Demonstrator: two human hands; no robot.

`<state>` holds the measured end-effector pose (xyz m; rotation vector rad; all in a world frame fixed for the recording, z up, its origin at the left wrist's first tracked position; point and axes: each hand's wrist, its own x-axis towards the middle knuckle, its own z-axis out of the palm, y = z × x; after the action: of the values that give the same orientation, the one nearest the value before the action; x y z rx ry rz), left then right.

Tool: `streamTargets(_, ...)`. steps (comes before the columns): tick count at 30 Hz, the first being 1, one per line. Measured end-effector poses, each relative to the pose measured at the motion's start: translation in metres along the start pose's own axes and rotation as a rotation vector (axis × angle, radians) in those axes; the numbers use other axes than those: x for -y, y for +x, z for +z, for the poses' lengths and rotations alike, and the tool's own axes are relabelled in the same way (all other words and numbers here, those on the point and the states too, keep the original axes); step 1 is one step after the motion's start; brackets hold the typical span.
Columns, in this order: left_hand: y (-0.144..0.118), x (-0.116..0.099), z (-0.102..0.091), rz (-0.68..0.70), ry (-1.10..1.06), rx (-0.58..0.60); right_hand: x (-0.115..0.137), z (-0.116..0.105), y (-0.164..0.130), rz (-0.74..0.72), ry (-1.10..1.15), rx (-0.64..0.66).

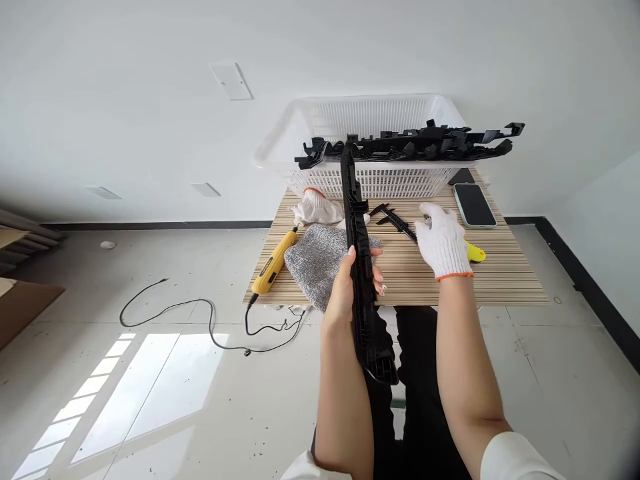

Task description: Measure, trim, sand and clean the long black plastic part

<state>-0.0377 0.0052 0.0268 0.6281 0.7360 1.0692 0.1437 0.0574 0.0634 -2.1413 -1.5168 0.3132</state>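
Gripping a long black plastic part (361,267) at mid-length, the bare left hand (350,290) keeps it balanced, far end toward twelve o'clock. The gloved right hand (443,240) rests fingers curled on a black caliper (397,220); whether it grips is unclear. At twelve, a white basket (370,177) carries similar parts (415,143).

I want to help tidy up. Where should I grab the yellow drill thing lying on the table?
Probably around the yellow tool's thick middle body, coming from above or the table's left edge. It lies flat and slanted, nothing on top; the cord trails off its lower end, and the grey cloth sits by its right side.
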Motion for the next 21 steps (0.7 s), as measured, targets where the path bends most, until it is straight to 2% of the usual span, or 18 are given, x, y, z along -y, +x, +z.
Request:
streamTargets(2,0.001,0.001,0.001,-0.003,0.012,0.005,-0.001,-0.004,0.000,-0.025,0.082,-0.057)
streamTargets(6,-0.002,-0.001,0.003,-0.048,0.054,0.020,0.002,0.001,-0.001,-0.181,0.195,-0.108)
streamTargets(9,-0.005,-0.005,0.003,-0.025,0.045,0.026,0.012,0.011,-0.004,-0.327,0.255,-0.057)
streamTargets(11,-0.006,-0.006,0.004,0.001,0.008,0.020,0.017,0.013,-0.004,-0.371,0.259,-0.014)
streamTargets(13,-0.006,-0.005,0.005,0.015,-0.021,0.013,0.016,0.007,-0.003,-0.301,0.194,-0.033)
streamTargets(16,-0.004,-0.004,0.004,0.009,-0.002,0.014,-0.002,-0.009,0.004,-0.016,0.009,-0.057)
streamTargets(17,-0.003,-0.004,0.003,0.004,0.013,0.017,-0.012,-0.013,0.007,0.087,-0.055,-0.014)
streamTargets(19,-0.003,-0.004,0.000,-0.001,0.042,0.016,-0.032,-0.016,0.015,0.202,-0.140,0.104)
streamTargets(21,-0.002,-0.005,-0.004,0.009,0.064,0.007,-0.051,-0.014,0.022,0.209,-0.131,0.147)
